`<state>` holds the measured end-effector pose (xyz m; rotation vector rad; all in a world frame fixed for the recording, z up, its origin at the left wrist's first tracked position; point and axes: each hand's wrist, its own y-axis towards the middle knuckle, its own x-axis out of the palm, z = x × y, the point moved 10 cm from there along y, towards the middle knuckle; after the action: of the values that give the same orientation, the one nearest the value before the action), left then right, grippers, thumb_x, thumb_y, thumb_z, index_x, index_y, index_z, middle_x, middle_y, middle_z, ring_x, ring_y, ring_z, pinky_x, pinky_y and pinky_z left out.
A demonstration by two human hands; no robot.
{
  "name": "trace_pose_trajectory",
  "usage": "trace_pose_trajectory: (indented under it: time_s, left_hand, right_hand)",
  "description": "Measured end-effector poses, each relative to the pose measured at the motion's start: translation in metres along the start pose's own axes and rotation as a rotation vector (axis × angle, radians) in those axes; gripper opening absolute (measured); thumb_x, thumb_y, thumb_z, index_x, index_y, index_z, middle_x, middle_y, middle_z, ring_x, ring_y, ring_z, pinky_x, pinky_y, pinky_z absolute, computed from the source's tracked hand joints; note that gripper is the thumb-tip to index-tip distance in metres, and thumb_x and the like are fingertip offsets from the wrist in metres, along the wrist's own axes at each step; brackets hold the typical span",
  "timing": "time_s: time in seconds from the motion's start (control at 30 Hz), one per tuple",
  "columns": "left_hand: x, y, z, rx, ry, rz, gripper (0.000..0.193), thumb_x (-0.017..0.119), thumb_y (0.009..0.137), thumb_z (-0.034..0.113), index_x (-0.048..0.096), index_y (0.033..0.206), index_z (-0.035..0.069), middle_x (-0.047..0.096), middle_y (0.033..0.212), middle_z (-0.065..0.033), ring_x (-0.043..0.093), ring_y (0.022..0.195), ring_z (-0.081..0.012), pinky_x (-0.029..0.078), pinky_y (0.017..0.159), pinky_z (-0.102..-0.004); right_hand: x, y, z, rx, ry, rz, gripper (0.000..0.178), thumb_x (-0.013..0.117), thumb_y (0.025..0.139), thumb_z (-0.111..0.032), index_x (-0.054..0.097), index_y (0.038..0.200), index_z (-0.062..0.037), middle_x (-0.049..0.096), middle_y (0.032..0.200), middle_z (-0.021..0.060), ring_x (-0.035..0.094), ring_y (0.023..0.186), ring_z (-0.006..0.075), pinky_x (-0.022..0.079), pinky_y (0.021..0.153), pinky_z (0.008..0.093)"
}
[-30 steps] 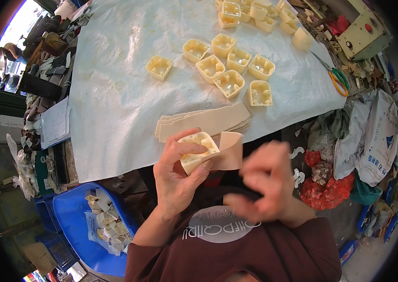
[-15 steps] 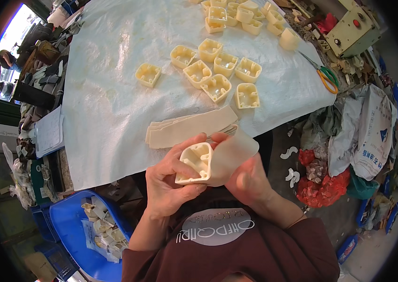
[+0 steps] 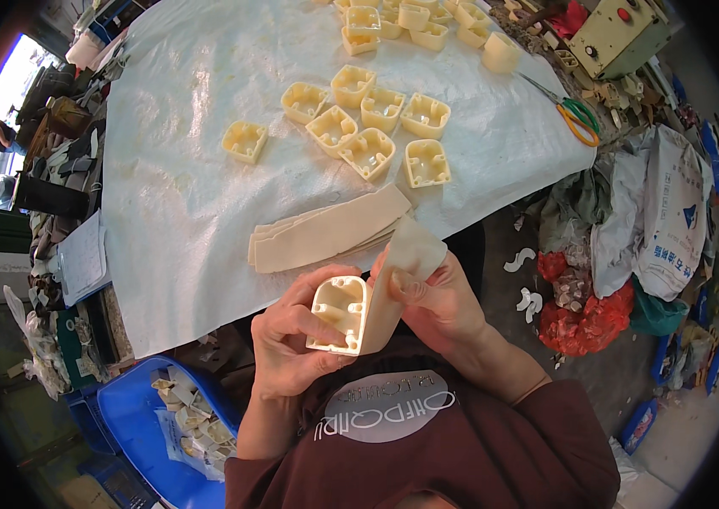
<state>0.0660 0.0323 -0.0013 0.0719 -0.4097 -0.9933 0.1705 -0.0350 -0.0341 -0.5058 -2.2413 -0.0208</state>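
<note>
Cream plastic box (image 3: pixel 341 310) and pale flexible strip (image 3: pixel 415 250) held in front of the chest, just short of the table's near edge; the left hand (image 3: pixel 296 335) clasps the box, fingers curled over its wall into the hollow and thumb along its lower side; the right hand (image 3: pixel 436 310) pinches the strip, thumb on the near face and fingers behind; the box's hollow faces the viewer, and the strip lies along its right side, the upper end standing free above the right thumb.

For sound work at this step, the box is best kept firm in the left hand, with those fingertips clear of the wall being covered; the strip's long edge should, in all likelihood, run level with the box's rim, since a slight slant would grow toward the far end; even tension and a smoothing thumb would probably limit creases, chiefly at the rounded corners; whether the strip bears any adhesive cannot be told.

A stack of strips (image 3: pixel 325 233) lies on the white sheet (image 3: pixel 181 195) just beyond the hands; other boxes (image 3: pixel 368 153) sit farther back; scissors (image 3: pixel 576 119) rest near the sheet's right edge.
</note>
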Motion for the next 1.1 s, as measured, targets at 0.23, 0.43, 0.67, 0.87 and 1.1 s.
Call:
trace_pose_trajectory:
  time_s: [0.23, 0.43, 0.67, 0.87, 1.1]
  left_hand:
    - [0.005, 0.0, -0.005, -0.046, -0.064, 0.026, 0.024, 0.082, 0.064, 0.019, 0.066, 0.072, 0.003, 0.047, 0.126, -0.03, 0.048, 0.118, -0.0343, 0.039, 0.094, -0.0406]
    - [0.009, 0.005, -0.006, 0.015, 0.074, -0.027, 0.03, 0.081, 0.064, 0.024, 0.06, 0.076, 0.006, 0.038, 0.136, -0.0275, 0.021, 0.136, -0.0349, 0.021, 0.105, -0.0466]
    - [-0.002, 0.001, -0.006, -0.03, 0.278, 0.289, 0.032, 0.078, 0.059, 0.004, 0.055, 0.081, 0.007, 0.041, 0.123, -0.0129, 0.042, 0.11, -0.0231, 0.034, 0.094, -0.0358]
    - [-0.001, 0.003, -0.004, -0.035, 0.115, 0.143, 0.023, 0.079, 0.061, 0.003, 0.058, 0.071, 0.006, 0.046, 0.115, -0.0128, 0.046, 0.104, -0.0208, 0.037, 0.09, -0.0329]
    - [0.0, 0.004, -0.003, 0.031, 0.075, 0.044, 0.033, 0.081, 0.062, 0.008, 0.059, 0.085, 0.004, 0.045, 0.12, -0.0161, 0.047, 0.111, -0.0262, 0.038, 0.094, -0.0384]
  right_hand:
    - [0.004, 0.001, 0.005, 0.025, 0.031, -0.065, 0.028, 0.066, 0.083, -0.018, 0.057, 0.105, -0.0039, 0.061, 0.097, 0.0039, 0.057, 0.089, 0.0118, 0.046, 0.079, 0.0282]
    - [-0.001, 0.003, 0.012, 0.106, 0.034, -0.089, 0.034, 0.066, 0.084, -0.018, 0.057, 0.113, -0.0021, 0.063, 0.101, 0.0047, 0.058, 0.093, 0.0122, 0.049, 0.079, 0.0289]
    - [-0.003, 0.003, -0.013, -0.151, -0.278, -0.019, 0.032, 0.067, 0.084, -0.017, 0.059, 0.11, -0.0016, 0.063, 0.097, 0.0043, 0.059, 0.082, 0.0086, 0.05, 0.066, 0.0214]
    - [-0.019, 0.003, -0.008, -0.009, -0.233, 0.015, 0.038, 0.073, 0.078, -0.025, 0.059, 0.103, 0.0008, 0.063, 0.095, 0.0089, 0.059, 0.085, 0.0139, 0.047, 0.076, 0.0286]
    - [-0.004, 0.004, -0.008, -0.049, -0.122, -0.072, 0.028, 0.068, 0.083, -0.014, 0.059, 0.106, -0.0007, 0.063, 0.09, 0.0031, 0.058, 0.083, 0.0088, 0.048, 0.072, 0.0227]
